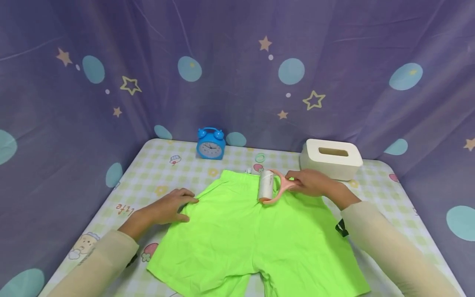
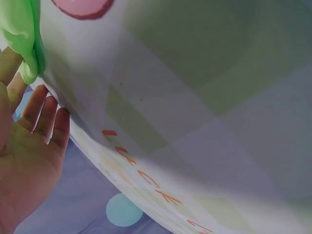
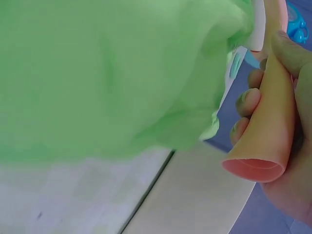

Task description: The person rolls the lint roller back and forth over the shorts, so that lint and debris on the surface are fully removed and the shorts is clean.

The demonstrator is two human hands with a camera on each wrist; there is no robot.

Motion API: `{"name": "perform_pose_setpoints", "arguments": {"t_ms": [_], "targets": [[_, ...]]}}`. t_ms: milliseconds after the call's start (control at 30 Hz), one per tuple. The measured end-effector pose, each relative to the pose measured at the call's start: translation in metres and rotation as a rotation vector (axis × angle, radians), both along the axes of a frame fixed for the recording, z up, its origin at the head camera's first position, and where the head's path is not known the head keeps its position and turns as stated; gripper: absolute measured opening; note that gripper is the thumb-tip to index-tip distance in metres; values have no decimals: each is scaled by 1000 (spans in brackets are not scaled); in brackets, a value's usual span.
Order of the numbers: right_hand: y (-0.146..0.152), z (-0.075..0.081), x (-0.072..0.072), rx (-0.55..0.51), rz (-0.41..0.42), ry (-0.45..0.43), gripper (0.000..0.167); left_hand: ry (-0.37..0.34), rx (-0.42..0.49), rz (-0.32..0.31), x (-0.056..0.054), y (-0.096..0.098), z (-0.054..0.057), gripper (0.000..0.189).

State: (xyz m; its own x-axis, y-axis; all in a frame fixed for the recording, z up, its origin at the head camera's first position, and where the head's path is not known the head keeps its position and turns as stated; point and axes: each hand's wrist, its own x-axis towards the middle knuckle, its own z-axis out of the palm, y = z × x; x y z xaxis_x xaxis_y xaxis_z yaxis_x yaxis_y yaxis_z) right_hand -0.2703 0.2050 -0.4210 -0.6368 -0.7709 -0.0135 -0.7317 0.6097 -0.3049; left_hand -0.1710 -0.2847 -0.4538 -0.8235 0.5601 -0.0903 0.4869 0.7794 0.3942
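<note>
Shorts [image 1: 222,231], lower centre; left hand [image 1: 170,207], fingers relaxed, touching their left edge; right hand [image 1: 311,182], gripping roller [image 1: 265,186] at waistband [image 1: 237,178]; gap between shorts and clock [image 1: 210,145], mid-frame.

Neon-green shorts [image 1: 222,231] lie spread across a counter [image 1: 386,198] patterned in pale green-and-white checks and printed motifs, as a blue twin-bell alarm clock [image 1: 210,149] stands near the far edge, a white tissue box [image 1: 328,167] to its right.
</note>
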Motion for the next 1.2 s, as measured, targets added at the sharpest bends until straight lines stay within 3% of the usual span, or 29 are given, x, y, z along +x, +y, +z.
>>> {"name": "perform_pose_setpoints", "arguments": {"t_ms": [667,1200], "targets": [[71,7,18,48,-92,0,25,-38,-5,9,-2,-2,-1,60],[113,19,33,109,-170,-62,23,-41,-5,1,-4,-5,-4,61]]}}
